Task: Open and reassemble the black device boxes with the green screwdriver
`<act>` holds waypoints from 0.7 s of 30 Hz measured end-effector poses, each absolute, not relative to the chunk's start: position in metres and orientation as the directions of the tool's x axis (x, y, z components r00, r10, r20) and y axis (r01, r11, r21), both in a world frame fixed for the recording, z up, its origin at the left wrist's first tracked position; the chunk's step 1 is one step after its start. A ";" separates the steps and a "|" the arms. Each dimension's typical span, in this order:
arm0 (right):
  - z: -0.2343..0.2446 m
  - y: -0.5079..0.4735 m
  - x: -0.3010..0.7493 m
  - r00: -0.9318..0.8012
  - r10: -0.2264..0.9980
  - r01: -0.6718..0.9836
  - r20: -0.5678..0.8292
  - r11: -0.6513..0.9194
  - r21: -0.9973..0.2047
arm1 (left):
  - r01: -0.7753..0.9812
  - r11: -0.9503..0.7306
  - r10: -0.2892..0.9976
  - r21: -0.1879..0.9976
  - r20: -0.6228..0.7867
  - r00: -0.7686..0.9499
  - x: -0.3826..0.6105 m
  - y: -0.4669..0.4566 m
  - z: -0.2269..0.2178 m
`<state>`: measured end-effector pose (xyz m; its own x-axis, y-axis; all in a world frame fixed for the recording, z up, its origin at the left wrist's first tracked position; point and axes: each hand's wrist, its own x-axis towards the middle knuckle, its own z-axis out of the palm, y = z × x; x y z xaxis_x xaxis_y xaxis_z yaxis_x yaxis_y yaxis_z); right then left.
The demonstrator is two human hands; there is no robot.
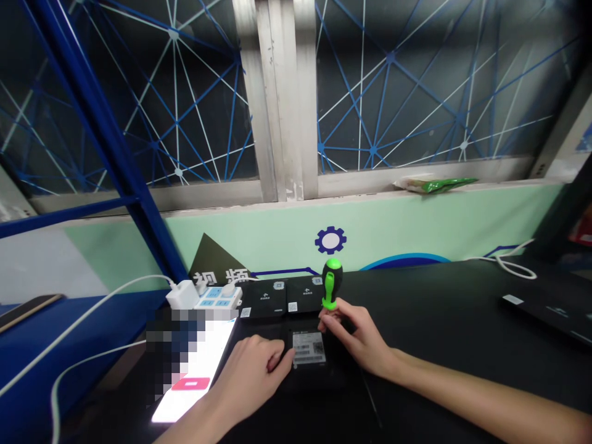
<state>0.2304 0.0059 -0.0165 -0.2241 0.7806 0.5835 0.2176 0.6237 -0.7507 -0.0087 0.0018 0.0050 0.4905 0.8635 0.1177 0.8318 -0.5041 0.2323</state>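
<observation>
My right hand (358, 336) is closed around the lower part of a screwdriver (332, 283) with a green and black handle. My fingertips pinch it just under the green grip, so it stands upright with its rounded black cap at the top. Its tip is hidden behind my fingers, but it points down at the far edge of a flat black box (309, 370) lying on the dark desk (439, 320) right in front of me. My left hand (252, 373) lies palm down on the near left part of that box, fingers loosely spread and flat, pressing on it rather than gripping anything. My fingertips stop just beside the white label (309, 348) with its printed codes, which faces up between my two hands. Just behind the box, two more black boxes (283, 297) of the same kind sit side by side, touching each other, each with a small white sticker. To their left is a white power strip (217, 297) with a white plug block in it, its cable trailing off to the left. A lit screen (198, 364) lies flat on the desk just left of my left hand. On the window sill beyond, well apart from all this, lies a green packet (435, 184).
</observation>
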 end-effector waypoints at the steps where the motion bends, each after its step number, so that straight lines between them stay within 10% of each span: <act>1: -0.016 0.005 0.231 -0.235 0.772 0.217 0.590 0.633 -0.743 | 0.830 -0.507 0.862 0.233 0.115 0.494 -0.009 0.002 0.005; 21: -0.021 0.009 0.228 -0.133 0.813 0.234 0.567 0.582 -0.779 | 0.808 -0.530 0.847 0.257 0.133 0.514 -0.012 0.005 0.002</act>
